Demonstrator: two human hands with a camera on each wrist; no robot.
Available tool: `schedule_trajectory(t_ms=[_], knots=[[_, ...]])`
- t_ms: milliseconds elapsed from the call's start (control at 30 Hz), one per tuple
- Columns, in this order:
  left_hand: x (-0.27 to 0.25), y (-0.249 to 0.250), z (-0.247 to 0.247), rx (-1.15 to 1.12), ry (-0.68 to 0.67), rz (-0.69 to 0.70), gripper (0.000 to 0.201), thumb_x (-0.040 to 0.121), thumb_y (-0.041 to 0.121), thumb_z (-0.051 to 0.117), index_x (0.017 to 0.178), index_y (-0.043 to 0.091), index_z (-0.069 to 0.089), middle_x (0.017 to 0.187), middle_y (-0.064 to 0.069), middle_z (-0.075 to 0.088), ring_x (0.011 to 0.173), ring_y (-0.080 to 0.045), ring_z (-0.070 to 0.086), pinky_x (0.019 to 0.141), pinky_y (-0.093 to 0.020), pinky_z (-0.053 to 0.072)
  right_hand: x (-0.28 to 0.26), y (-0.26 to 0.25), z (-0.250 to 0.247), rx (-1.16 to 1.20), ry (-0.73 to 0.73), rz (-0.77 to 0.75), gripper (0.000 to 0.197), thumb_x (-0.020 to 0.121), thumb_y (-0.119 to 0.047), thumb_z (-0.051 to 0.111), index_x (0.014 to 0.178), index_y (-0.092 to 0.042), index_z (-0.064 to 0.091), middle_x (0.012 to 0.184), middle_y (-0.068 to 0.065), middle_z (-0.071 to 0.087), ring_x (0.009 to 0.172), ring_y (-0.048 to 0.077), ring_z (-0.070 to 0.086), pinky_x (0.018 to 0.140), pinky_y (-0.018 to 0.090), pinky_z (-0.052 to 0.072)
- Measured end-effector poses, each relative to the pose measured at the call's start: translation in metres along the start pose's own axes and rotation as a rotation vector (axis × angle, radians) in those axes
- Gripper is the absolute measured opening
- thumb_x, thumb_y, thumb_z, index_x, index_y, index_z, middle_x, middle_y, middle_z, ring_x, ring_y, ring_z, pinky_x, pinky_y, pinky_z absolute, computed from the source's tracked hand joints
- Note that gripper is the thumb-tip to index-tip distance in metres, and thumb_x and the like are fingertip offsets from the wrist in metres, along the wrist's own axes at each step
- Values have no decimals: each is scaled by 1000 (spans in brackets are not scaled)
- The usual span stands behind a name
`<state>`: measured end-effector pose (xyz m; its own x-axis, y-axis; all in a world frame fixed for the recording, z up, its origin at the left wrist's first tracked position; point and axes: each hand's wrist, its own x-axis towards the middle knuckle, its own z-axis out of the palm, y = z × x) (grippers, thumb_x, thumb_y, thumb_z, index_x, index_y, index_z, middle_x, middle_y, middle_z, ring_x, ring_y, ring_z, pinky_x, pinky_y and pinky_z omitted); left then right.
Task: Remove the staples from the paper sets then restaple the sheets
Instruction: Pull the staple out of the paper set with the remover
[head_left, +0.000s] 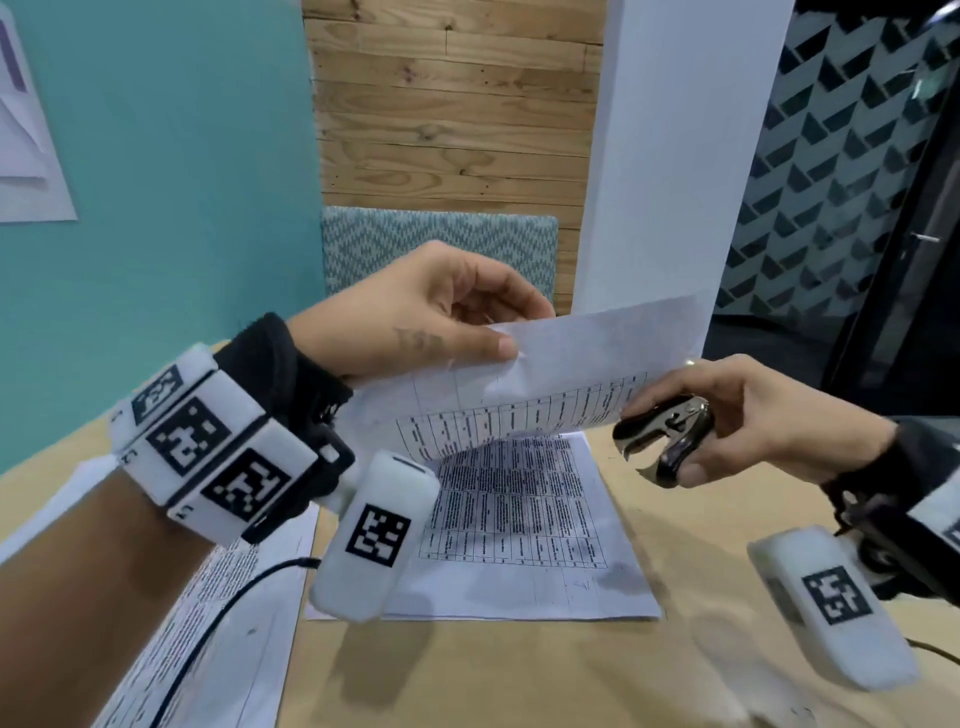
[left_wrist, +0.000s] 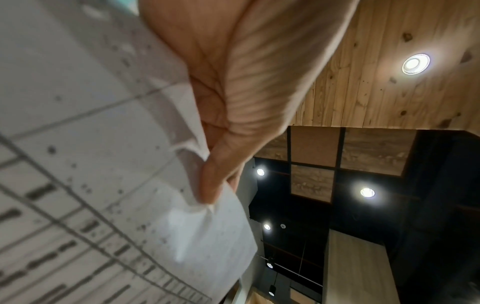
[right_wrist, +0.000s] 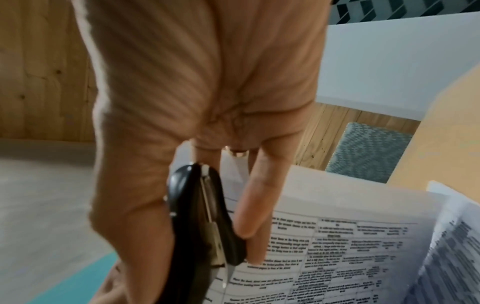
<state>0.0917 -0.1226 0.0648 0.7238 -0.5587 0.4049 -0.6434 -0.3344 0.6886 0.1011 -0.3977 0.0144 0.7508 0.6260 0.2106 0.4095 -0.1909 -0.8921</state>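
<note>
My left hand (head_left: 498, 332) pinches the top corner of a printed sheet (head_left: 545, 374) and lifts it off the table, curling it over. The left wrist view shows the thumb (left_wrist: 210, 181) pressed on that crumpled corner of the sheet (left_wrist: 103, 164). My right hand (head_left: 691, 441) grips a black and chrome staple remover (head_left: 662, 441) at the lifted sheet's right edge. In the right wrist view the staple remover (right_wrist: 202, 226) lies between thumb and fingers, with the sheet (right_wrist: 337, 246) just beyond. A second printed sheet (head_left: 514, 525) lies flat on the wooden table (head_left: 519, 675) underneath.
Another printed paper set (head_left: 218, 623) lies at the table's left with a black cable (head_left: 218, 613) across it. A patterned chair back (head_left: 441, 244) stands behind the table. A white pillar (head_left: 670, 156) rises at the right.
</note>
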Motion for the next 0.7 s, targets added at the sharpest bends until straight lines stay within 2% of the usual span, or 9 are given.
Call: schedule_trajectory(t_ms=[100, 167, 200, 267, 333, 400, 500, 600, 700], knots=[[4, 9, -5, 28, -61, 28, 28, 79, -2, 65, 104, 10, 65, 86, 9, 72, 79, -1, 65, 71, -11, 49, 7, -3, 3, -14, -12, -26, 61, 37, -21, 94, 92, -7, 71, 89, 9, 74, 72, 16, 70, 65, 23, 55], [5, 12, -8, 84, -59, 52, 32, 79, -5, 64, 105, 12, 64, 93, 4, 72, 83, -5, 66, 74, -13, 50, 9, -5, 4, -32, 35, -25, 54, 41, -4, 88, 93, -6, 71, 89, 9, 74, 70, 15, 70, 64, 23, 55], [5, 13, -10, 134, -36, 67, 33, 78, -5, 66, 105, 14, 65, 95, 0, 71, 84, -7, 66, 75, -14, 50, 10, -5, 5, -36, 58, -26, 52, 44, -3, 86, 93, -8, 71, 88, 9, 74, 70, 15, 69, 62, 24, 55], [1, 11, -19, 247, 43, 74, 36, 72, 7, 75, 104, 22, 66, 90, 1, 71, 81, -9, 67, 74, -15, 51, 10, -5, 5, -35, 94, -51, 59, 38, -17, 89, 94, -12, 72, 85, 9, 74, 69, 15, 68, 55, 21, 52], [-8, 5, -37, 299, 87, 20, 45, 59, 31, 84, 101, 28, 67, 86, 3, 73, 76, -9, 68, 73, -18, 53, 10, -6, 5, -11, 161, -90, 68, 31, -36, 92, 93, -15, 74, 80, 7, 74, 66, 14, 66, 48, 17, 46], [-21, -7, -58, 181, 48, -47, 60, 44, 45, 86, 99, 26, 69, 87, 0, 74, 75, -8, 68, 69, -17, 54, 10, -8, 3, 34, 230, -124, 71, 26, -42, 92, 90, -17, 75, 79, 5, 74, 65, 12, 65, 45, 15, 45], [-36, -37, -68, -83, -37, -97, 63, 32, 48, 90, 91, 30, 73, 90, 2, 75, 82, -7, 69, 68, -14, 51, 9, -10, 0, 72, 303, -166, 73, 21, -45, 92, 88, -20, 75, 81, 3, 74, 66, 9, 67, 46, 15, 47], [-40, -68, -42, -152, 39, -97, 61, 36, 51, 88, 92, 29, 74, 95, 5, 74, 90, -6, 68, 74, -14, 50, 13, -11, 1, 131, 332, -199, 71, 20, -45, 91, 86, -23, 76, 84, 2, 75, 67, 9, 68, 47, 14, 49], [-29, -84, -12, -188, 227, -43, 46, 57, 38, 81, 96, 17, 73, 103, 0, 72, 97, -13, 67, 80, -20, 51, 21, -12, 4, 178, 346, -221, 68, 20, -44, 92, 83, -24, 76, 82, 2, 74, 66, 9, 68, 48, 15, 50]])
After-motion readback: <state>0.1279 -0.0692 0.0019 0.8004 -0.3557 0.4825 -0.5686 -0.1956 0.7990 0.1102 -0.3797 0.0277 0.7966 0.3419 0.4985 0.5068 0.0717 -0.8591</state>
